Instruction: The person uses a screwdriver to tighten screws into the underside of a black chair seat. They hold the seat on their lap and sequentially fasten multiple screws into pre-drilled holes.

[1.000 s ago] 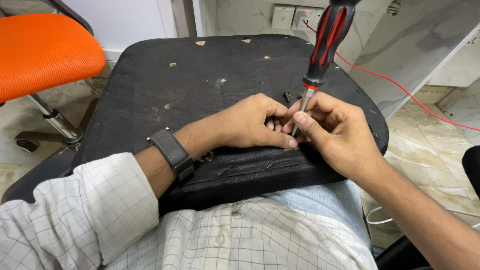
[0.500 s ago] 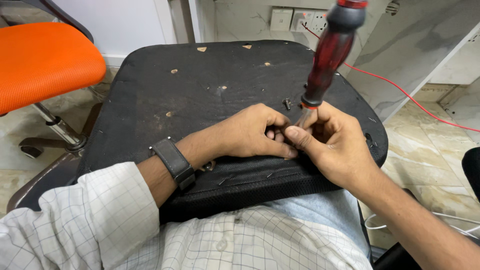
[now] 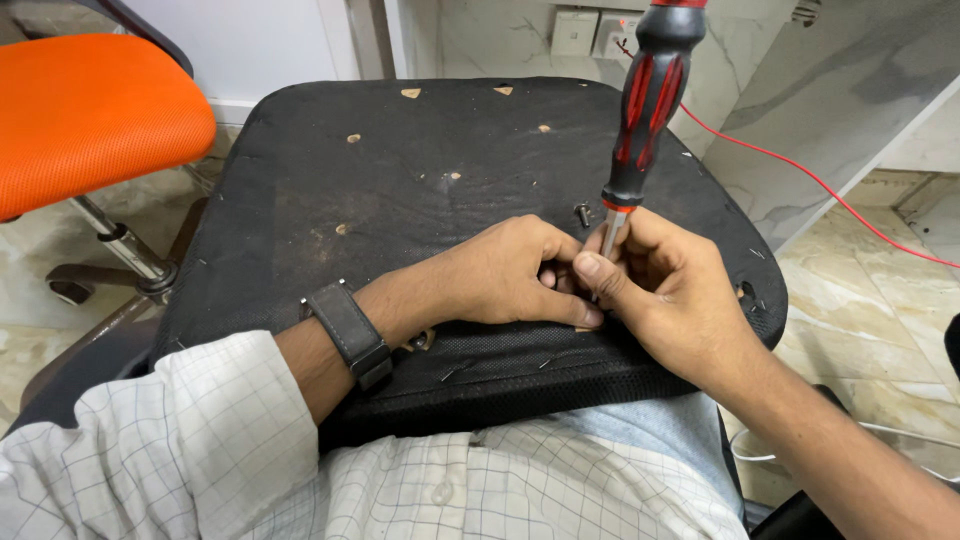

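A black upturned chair seat (image 3: pixel 400 190) rests on my lap, its fabric underside worn with small holes. My right hand (image 3: pixel 670 290) grips the metal shaft of a red and black screwdriver (image 3: pixel 645 110), which stands nearly upright with its tip down on the seat's front edge. My left hand (image 3: pixel 500 280), with a dark watch (image 3: pixel 350 335) on the wrist, lies curled on the seat and its fingertips touch the shaft's tip. A small bolt (image 3: pixel 583 213) stands just behind the hands.
An orange office chair (image 3: pixel 90 110) stands at the left on a marble floor. A red wire (image 3: pixel 800 170) runs from wall sockets (image 3: pixel 595 30) down to the right. Small staples dot the seat's front edge (image 3: pixel 470 370).
The view has shifted a little and the screwdriver handle stands slightly more upright. Both hands stay at the same spot on the seat's edge.
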